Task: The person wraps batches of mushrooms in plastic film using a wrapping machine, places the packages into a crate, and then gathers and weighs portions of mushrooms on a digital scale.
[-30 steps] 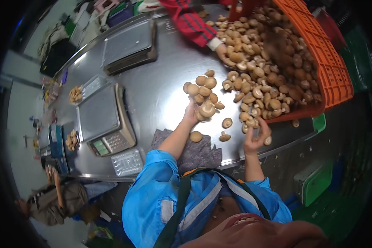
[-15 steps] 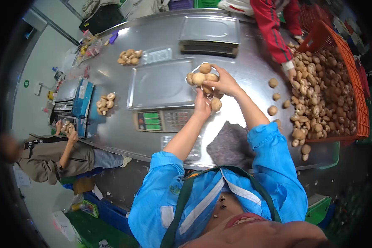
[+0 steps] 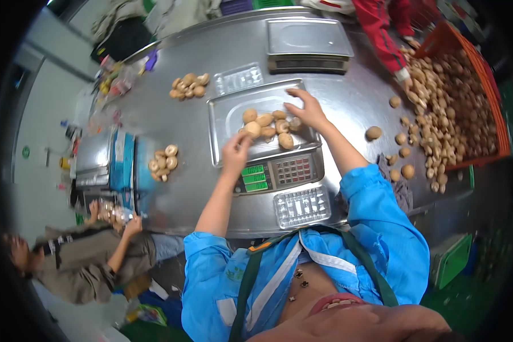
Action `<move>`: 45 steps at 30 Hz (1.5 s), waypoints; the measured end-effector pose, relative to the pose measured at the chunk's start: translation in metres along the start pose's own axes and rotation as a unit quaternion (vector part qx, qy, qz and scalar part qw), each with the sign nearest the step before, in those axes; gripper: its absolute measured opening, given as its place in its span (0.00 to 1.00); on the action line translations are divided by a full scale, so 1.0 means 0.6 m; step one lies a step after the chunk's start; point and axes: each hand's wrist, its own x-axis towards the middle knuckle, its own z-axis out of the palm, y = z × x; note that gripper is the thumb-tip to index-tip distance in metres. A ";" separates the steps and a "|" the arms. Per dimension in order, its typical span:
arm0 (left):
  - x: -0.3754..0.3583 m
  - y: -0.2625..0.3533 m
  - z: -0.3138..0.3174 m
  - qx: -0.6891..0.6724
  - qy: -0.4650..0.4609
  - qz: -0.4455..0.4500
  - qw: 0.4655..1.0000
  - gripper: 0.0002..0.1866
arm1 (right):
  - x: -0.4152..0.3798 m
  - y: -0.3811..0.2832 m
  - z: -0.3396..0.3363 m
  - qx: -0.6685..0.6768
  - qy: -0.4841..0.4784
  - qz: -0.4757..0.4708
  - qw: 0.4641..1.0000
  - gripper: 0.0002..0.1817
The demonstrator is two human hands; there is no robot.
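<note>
The mushrooms lie in a loose cluster on the metal pan of the digital scale, which stands on the steel table. The left hand is just beside the cluster's right side, its grip wide open and empty, thumb and fingers spread. At the left side, the right hand has its fingers at a pale mushroom, its grip partly curled and blurred, so whether it has hold cannot be told.

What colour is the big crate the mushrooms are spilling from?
Orange crate, seen best in the head view.
</note>
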 end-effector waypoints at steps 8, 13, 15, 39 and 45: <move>0.124 -0.067 0.023 0.143 -0.156 0.115 0.971 0.22 | -0.214 0.154 -0.190 -0.520 0.112 0.372 0.760 0.35; 0.077 -0.055 0.042 0.151 -0.077 0.033 0.985 0.18 | -0.317 0.262 -0.269 -0.565 0.095 0.386 0.723 0.20; 0.063 -0.053 0.047 0.119 -0.051 0.023 0.991 0.20 | -0.317 0.253 -0.297 -0.540 0.092 0.387 0.742 0.20; -0.015 -0.059 -0.048 -0.072 0.064 -0.041 0.995 0.20 | -0.159 0.150 -0.119 -0.274 0.209 0.055 0.937 0.19; -0.092 -0.078 -0.127 -0.135 0.185 -0.154 0.961 0.17 | -0.361 0.241 -0.324 -0.548 0.065 0.392 0.736 0.27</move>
